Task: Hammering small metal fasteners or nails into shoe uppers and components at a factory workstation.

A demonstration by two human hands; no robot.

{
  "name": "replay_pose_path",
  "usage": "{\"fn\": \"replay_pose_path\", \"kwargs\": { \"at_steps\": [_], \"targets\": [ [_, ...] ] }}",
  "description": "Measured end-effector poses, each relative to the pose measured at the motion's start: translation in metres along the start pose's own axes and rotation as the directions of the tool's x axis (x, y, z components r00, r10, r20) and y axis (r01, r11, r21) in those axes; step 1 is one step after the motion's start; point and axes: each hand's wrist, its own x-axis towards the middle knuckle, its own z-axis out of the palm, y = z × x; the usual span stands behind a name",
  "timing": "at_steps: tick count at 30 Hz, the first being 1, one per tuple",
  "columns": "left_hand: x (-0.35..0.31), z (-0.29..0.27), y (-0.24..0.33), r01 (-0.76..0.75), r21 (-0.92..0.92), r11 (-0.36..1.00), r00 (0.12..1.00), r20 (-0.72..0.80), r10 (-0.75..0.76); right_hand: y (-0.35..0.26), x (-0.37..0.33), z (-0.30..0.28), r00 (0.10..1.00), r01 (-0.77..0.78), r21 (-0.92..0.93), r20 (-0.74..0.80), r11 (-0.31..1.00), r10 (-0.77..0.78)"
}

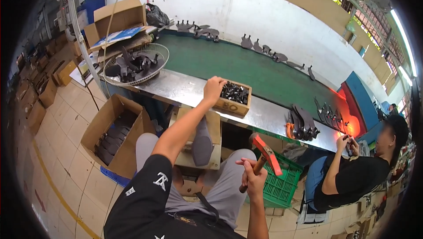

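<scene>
My left hand [213, 90] is at the left end of a small wooden box [238, 108] filled with small black pieces [234, 92]. Its fingers are curled together over the rim, and what they pinch, if anything, is hidden. Low on the right, my right hand [254, 181] grips the wooden handle of a hammer [269, 159] with an orange-red head, its index finger loosely extended. A dark grey shoe sole [202, 146] lies on a worn block-like stand [215, 159] between my knees, touched by neither hand.
A green conveyor belt [198, 58] with a metal edge [176, 85] runs ahead, carrying soles. Left are a round basket [161, 65] of dark parts and a carton [94, 140] of soles. A green crate [282, 186] stands right, near a seated co-worker [359, 179] beside a glowing heater [351, 126].
</scene>
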Motion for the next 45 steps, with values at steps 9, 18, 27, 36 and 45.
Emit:
{"fn": "replay_pose_path", "kwargs": {
  "at_steps": [9,18,27,36,45],
  "targets": [
    [-0.097,-0.125,0.144,0.184,-0.544,0.819,0.981,0.151,-0.120,-0.052,0.054,0.033,0.992,0.084,-0.069,-0.086,0.994,-0.089],
    [-0.135,-0.159,0.124,0.174,-0.540,0.824,0.976,0.204,-0.072,-0.041,0.077,0.081,0.999,0.017,0.135,0.048,0.991,-0.024],
    [-0.135,-0.137,0.057,0.227,-0.440,0.869,0.960,0.250,-0.124,-0.016,0.116,0.098,0.992,-0.111,-0.040,0.053,0.993,0.113],
    [-0.115,-0.108,-0.020,0.079,-0.008,0.997,0.913,0.401,-0.069,0.019,0.186,0.111,0.947,0.229,-0.382,0.301,0.895,-0.114],
    [-0.124,-0.110,-0.033,-0.038,-0.016,0.999,0.906,0.422,0.041,0.031,0.195,0.112,0.836,0.471,-0.416,0.492,0.778,-0.243]
  ]
}}
